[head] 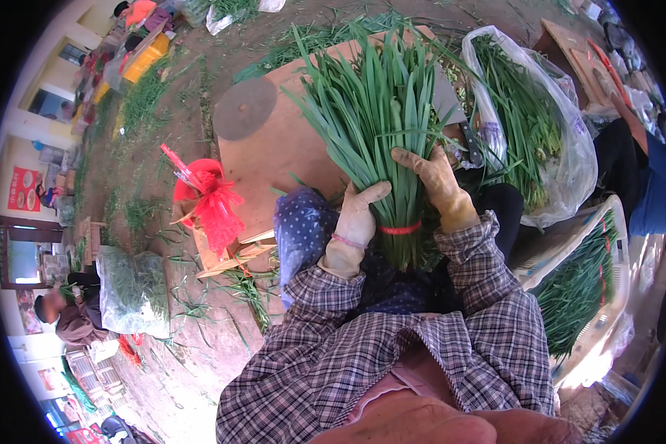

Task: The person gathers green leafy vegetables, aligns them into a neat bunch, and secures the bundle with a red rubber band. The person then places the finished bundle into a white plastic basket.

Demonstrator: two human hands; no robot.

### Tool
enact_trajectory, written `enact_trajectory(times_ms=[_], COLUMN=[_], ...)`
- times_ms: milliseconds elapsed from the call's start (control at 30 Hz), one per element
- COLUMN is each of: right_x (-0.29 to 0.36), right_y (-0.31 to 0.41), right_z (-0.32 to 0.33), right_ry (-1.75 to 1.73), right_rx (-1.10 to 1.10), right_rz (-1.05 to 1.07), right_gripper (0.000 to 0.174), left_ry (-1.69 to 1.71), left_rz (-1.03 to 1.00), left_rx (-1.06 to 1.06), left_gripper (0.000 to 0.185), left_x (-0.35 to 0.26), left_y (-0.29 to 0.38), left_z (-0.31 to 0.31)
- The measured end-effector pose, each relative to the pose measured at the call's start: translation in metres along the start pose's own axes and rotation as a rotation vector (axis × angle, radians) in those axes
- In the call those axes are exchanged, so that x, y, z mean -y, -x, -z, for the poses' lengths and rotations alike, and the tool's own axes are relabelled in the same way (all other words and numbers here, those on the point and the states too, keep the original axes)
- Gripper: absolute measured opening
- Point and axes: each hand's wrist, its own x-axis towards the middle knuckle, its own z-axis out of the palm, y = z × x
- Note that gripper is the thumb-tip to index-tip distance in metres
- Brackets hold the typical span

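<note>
Both my gloved hands hold a large bundle of long flat green leaves, like garlic chives point(380, 116), upright before me. A red band point(399, 228) circles its stem end, below my hands. My left hand point(358, 213) grips the bundle's left side, its thumb across the leaves; a pink band is around that wrist. My right hand point(435, 177) clasps the right side, thumb and fingers on the leaves. The bundle's leaf tips fan out over a brown board point(288, 144). A knife with a black handle point(469, 141) lies just right of the bundle, its blade partly covered.
A clear plastic bag of greens point(580, 161) stands at right, above a white plastic crate point(616, 244) with banded bundles. Red ties point(219, 205) hang at a red container on the board's left. Cut leaves litter the floor. Other people sit at far left and right.
</note>
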Motion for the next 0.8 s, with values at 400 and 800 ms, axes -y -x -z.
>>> enact_trajectory(times_ms=[400,800], right_x=[0.102,0.117], right_y=[0.000,-0.031], right_z=[-0.030,-0.006], right_ry=[1.473,1.649], right_rx=[-0.074,0.349], right_rz=[1.066,0.855], right_gripper=[0.027,0.021], left_ry=[-0.052,-0.010], left_rz=[0.012,-0.036], left_rx=[0.025,0.030], left_gripper=[0.052,0.056], left_x=[0.008,0.018], left_y=[0.004,0.002], left_z=[-0.012,-0.013])
